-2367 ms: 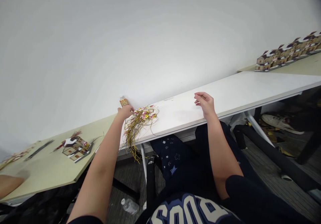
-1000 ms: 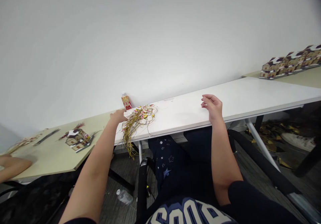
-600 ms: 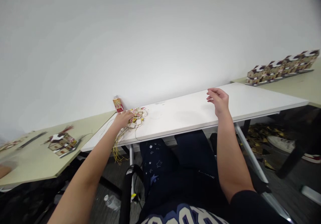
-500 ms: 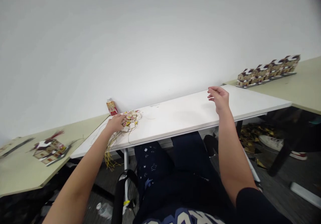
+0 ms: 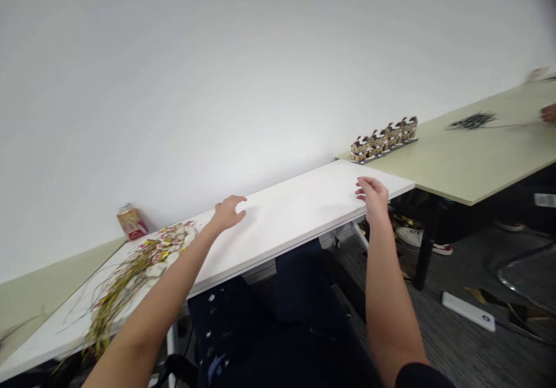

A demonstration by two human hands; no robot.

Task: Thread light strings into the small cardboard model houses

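My left hand [image 5: 230, 211] hovers above the left-middle part of a white table [image 5: 286, 214], fingers spread and nothing in them. Over the table's right end, my right hand [image 5: 373, 196] is loosely curled with gaps between the fingers, and nothing shows in it. Left of my left forearm lies a tangled bunch of yellow-brown strings with small red, white and yellow tags [image 5: 158, 252]. Its strings hang over the front edge. Beyond my right hand, a row of several small model houses [image 5: 384, 141] with snowy roofs stands on the adjoining table.
A gold-and-red carton [image 5: 131, 223] stands by the wall at left. The pale green table [image 5: 460, 162] on the right holds dark strands [image 5: 473, 121]; another person's hand [image 5: 549, 113] is at its far edge. A white power strip [image 5: 468, 311] lies on the floor.
My left hand has left the tagged strings and moved right, fingers open. The view has turned right, bringing the dark strands and the other person's hand into sight; the single house has left it.
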